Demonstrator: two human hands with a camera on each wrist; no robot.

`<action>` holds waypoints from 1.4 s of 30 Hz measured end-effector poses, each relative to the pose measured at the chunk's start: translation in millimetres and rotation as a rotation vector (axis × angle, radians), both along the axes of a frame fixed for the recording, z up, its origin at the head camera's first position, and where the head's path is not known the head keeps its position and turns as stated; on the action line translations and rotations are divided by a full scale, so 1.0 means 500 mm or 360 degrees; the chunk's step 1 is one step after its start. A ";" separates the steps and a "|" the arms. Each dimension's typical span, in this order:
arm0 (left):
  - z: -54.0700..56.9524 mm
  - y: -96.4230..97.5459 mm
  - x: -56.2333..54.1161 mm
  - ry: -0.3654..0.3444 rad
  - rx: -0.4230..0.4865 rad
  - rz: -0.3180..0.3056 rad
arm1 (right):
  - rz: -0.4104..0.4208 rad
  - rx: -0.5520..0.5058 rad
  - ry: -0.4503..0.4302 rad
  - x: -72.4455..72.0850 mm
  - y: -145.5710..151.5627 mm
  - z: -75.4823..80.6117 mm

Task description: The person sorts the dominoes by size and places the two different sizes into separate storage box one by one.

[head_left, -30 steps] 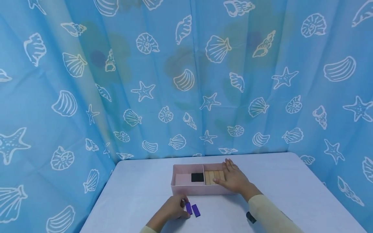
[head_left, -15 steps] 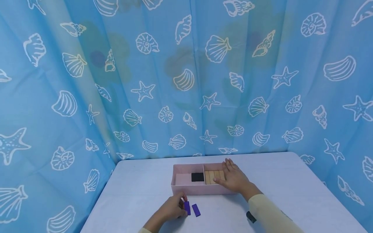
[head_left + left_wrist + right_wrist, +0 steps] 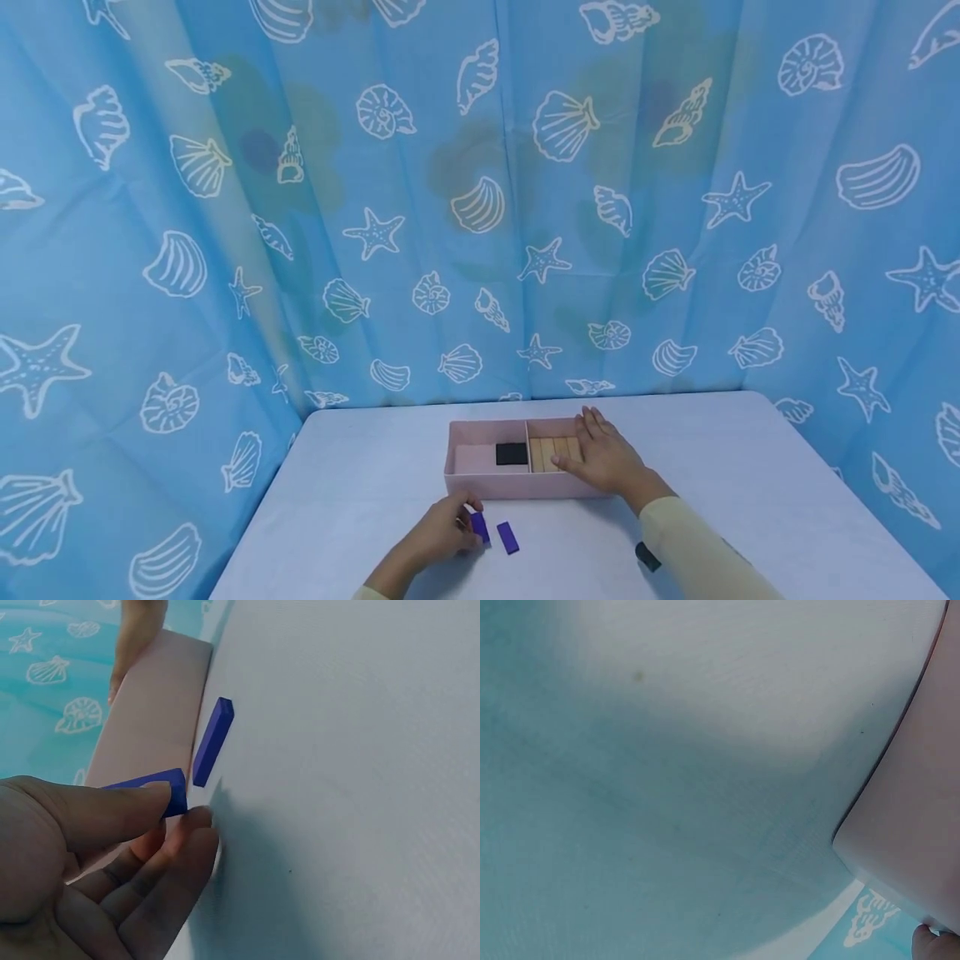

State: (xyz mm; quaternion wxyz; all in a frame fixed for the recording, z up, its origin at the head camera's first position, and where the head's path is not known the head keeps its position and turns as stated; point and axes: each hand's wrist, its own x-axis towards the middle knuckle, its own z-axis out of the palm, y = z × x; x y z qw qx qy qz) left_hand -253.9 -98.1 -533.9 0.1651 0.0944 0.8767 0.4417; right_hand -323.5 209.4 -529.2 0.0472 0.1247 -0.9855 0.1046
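My left hand pinches a small purple block between thumb and fingers, just in front of the pink box. A second purple block lies on the table right beside it. The pink box has a divider splitting it into two compartments. A row of pale wooden blocks fills the right compartment, and a black piece sits against the divider in the left one. My right hand rests over the box's right end with straight fingers, its thumb reaching over the wooden blocks.
The white table carries the box near its middle. A blue curtain with shell prints hangs close behind the table and along both sides. A small dark object shows beside the right sleeve.
My left hand has drawn the held purple block slightly left, widening its gap from the other one. The head view has shifted a little. My right hand stays on the box.
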 end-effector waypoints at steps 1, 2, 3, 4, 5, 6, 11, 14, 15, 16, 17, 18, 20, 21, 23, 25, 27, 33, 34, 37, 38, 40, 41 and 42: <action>0.002 -0.002 -0.001 0.0000 0.0024 0.0005 | 0.0001 -0.0011 0.0004 -0.001 0.000 0.000; 0.003 -0.004 -0.002 0.0004 0.0053 0.0007 | -0.0004 -0.0013 0.0004 -0.002 0.000 0.000; 0.005 -0.006 -0.002 0.0006 0.0087 0.0014 | -0.0007 -0.0021 0.0002 -0.003 -0.001 0.000; 0.007 -0.008 -0.003 0.0015 0.0120 0.0022 | -0.0010 -0.0021 -0.0005 -0.003 -0.001 -0.001; 0.009 -0.010 -0.003 0.0022 0.0150 0.0032 | -0.0011 -0.0023 -0.0009 -0.003 0.000 -0.001; 0.010 -0.012 -0.003 0.0030 0.0180 0.0044 | -0.0011 -0.0027 -0.0015 -0.003 -0.001 -0.002; 0.023 -0.019 -0.004 0.0058 0.0305 0.0084 | -0.0017 -0.0019 -0.0037 0.000 -0.003 0.000; 0.030 -0.019 -0.004 0.0064 0.0360 0.0087 | -0.0025 -0.0016 -0.0048 0.004 -0.002 0.001; 0.031 -0.019 -0.005 0.0062 0.0375 0.0087 | -0.0030 -0.0011 -0.0051 0.006 -0.001 0.000; 0.032 -0.019 -0.005 0.0062 0.0379 0.0088 | -0.0034 -0.0009 -0.0055 0.007 -0.001 0.000; 0.033 -0.018 -0.006 0.0057 0.0387 0.0086 | -0.0036 -0.0013 -0.0055 0.008 -0.001 0.000; 0.034 -0.018 -0.005 0.0050 0.0393 0.0087 | -0.0031 -0.0017 -0.0051 0.008 0.000 -0.001; 0.034 -0.018 -0.005 0.0032 0.0402 0.0085 | -0.0028 -0.0015 -0.0060 0.009 -0.001 -0.002; 0.035 -0.018 -0.005 0.0020 0.0404 0.0082 | -0.0028 -0.0005 -0.0063 0.008 -0.001 -0.002; 0.037 -0.019 -0.005 0.0011 0.0422 0.0065 | -0.0015 -0.0011 -0.0070 0.005 -0.001 -0.003; 0.039 -0.018 -0.009 0.0027 0.0448 0.0041 | -0.0010 -0.0001 -0.0061 0.001 -0.001 -0.002; 0.042 -0.016 -0.015 0.0065 0.0472 0.0014 | -0.0006 0.0005 -0.0031 -0.002 0.001 -0.001; 0.057 -0.017 -0.025 0.0151 0.0443 -0.0003 | 0.0007 -0.0014 0.0001 -0.007 0.001 0.007; 0.058 -0.017 -0.025 0.0153 0.0432 0.0003 | 0.0008 -0.0021 -0.0013 -0.007 0.001 0.007; 0.060 -0.019 -0.024 0.0152 0.0405 0.0025 | 0.0005 -0.0034 -0.0039 -0.004 0.000 0.006; 0.061 -0.019 -0.024 0.0155 0.0399 0.0031 | 0.0004 -0.0035 -0.0039 -0.003 0.000 0.005; 0.063 -0.020 -0.024 0.0160 0.0396 0.0037 | 0.0007 -0.0037 -0.0036 -0.002 0.000 0.002; 0.065 -0.020 -0.023 0.0163 0.0395 0.0037 | 0.0008 -0.0034 -0.0033 -0.002 0.000 0.002; 0.066 -0.020 -0.024 0.0164 0.0403 0.0033 | 0.0008 -0.0035 -0.0033 -0.001 -0.001 0.001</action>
